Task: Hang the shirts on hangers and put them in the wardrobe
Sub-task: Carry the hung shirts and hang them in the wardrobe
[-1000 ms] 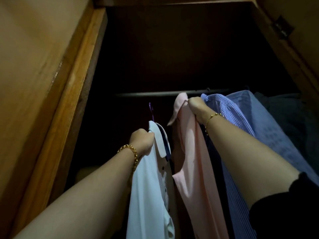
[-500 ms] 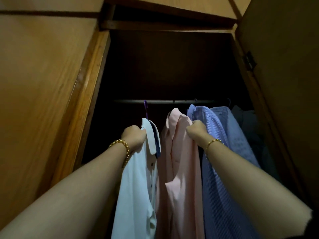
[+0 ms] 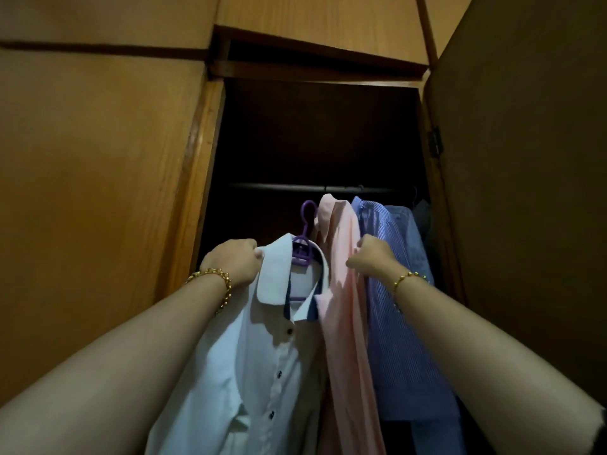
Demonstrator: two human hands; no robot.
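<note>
1. Faint marks on the pale blue shirt (image 3: 402, 221) at the back are too dim to read.
2. The left hand (image 3: 235, 262) is curled tight round the left shoulder of the white shirt (image 3: 256, 356), just beside its collar, and holds it up in front of the wardrobe opening.
3. The white shirt sits on a purple hanger (image 3: 306, 239). The hanger's hook is just below the rail (image 3: 279, 186) and not on it.
4. The white shirt has dark buttons down the front and a dark lining inside the collar.
5. The right hand (image 3: 374, 257) grips a fold of the pink shirt (image 3: 345, 284), which hangs from the rail and touches the white shirt's right side.
6. Behind the pink shirt hang a blue striped shirt (image 3: 397, 323), the pale blue one, and a dark garment (image 3: 423, 213) by the right wall.
7. The hung shirts crowd the rail's right half, and the pink one lies right next to the purple hook.
8. Each wrist wears a gold bracelet (image 3: 215, 279).
9. The wardrobe frame (image 3: 200, 178) stands at left, and the open door (image 3: 525, 192) with its hinge (image 3: 436, 141) at right.
</note>
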